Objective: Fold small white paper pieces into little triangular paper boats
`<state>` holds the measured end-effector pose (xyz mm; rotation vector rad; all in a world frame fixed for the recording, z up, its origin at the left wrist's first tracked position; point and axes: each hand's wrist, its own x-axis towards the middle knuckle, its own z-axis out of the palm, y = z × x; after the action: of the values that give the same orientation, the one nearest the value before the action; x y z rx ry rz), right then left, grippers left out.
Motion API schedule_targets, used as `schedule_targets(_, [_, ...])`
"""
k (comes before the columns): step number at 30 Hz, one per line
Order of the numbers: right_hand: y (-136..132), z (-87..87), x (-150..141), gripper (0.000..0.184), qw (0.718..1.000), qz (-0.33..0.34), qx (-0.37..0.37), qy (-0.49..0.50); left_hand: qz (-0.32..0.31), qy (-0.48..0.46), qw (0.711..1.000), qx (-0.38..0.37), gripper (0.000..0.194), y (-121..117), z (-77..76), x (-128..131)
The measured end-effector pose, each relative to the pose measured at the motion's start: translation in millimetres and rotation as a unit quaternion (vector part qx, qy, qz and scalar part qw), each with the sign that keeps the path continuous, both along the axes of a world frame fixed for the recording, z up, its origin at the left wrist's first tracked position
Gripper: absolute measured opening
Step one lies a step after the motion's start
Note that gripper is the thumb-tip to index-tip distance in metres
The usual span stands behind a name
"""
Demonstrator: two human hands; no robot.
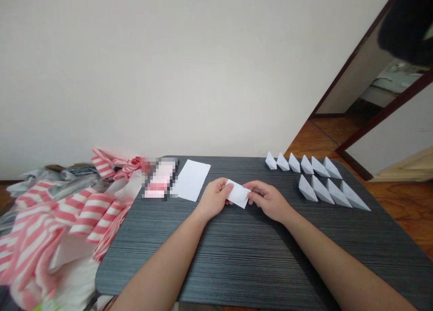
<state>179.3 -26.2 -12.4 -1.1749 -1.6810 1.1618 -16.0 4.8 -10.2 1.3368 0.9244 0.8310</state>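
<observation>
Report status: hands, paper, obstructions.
Left hand holding small white paper, left end. Right hand pinching right end. Nothing else between hands; folded pieces apart, to the right.

Red-and-white striped cloth (91,214) heaped beside a dark table (237,261), pale wall (189,76) behind, wooden floor (402,200) rightward

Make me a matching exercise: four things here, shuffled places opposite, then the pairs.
1. small paper
2. folded papers
3. white sheet
4. striped cloth

A. in two rows, right side of the table
B. heaped beside the table's left edge
C. held by left hand and right hand
D. flat, left of both hands

Pairs: 1-C; 2-A; 3-D; 4-B
</observation>
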Motion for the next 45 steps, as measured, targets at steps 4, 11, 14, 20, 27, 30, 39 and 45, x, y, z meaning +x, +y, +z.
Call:
schedule_targets(4, [0.3,-0.5,-1.2,0.02,0.999,-0.026,0.02,-0.02,-0.016,0.016,0.999,0.023,0.026,-2.4,0.6,0.9])
schedule_targets(11, [1.4,-1.9,-1.0,0.023,0.996,-0.065,0.027,-0.056,-0.036,0.035,0.998,0.048,0.024,-6.4,3.6,1.7])
schedule_targets(14, [1.5,-1.6,-1.6,0.022,0.995,-0.069,0.03,-0.059,-0.027,0.058,0.996,0.066,0.026,-6.9,2.4,2.4])
schedule_targets(20, [0.2,2.8,-3.2,0.022,0.995,-0.059,0.032,-0.069,-0.011,0.058,0.997,0.054,0.022,-5.7,-1.8,3.1])
schedule_targets(27, [-0.9,7.7,-1.7,0.034,0.993,-0.02,-0.002,-0.116,-0.009,0.1,0.992,0.082,0.025,-6.2,-0.6,0.9])
schedule_targets(30, [-1.5,8.8,-2.1,0.037,0.993,-0.014,-0.001,-0.119,-0.01,0.115,0.989,0.092,0.027,-6.2,-0.3,0.2])
schedule_targets(39, [-1.2,10.7,-3.6,0.034,0.993,-0.006,0.001,-0.114,-0.008,0.139,0.985,0.102,0.029,-5.7,-2.6,0.0])
schedule_targets(45, [-1.2,11.5,-3.4,0.036,0.992,-0.005,0.004,-0.129,-0.002,0.145,0.983,0.11,0.029,-6.5,-0.1,0.2])
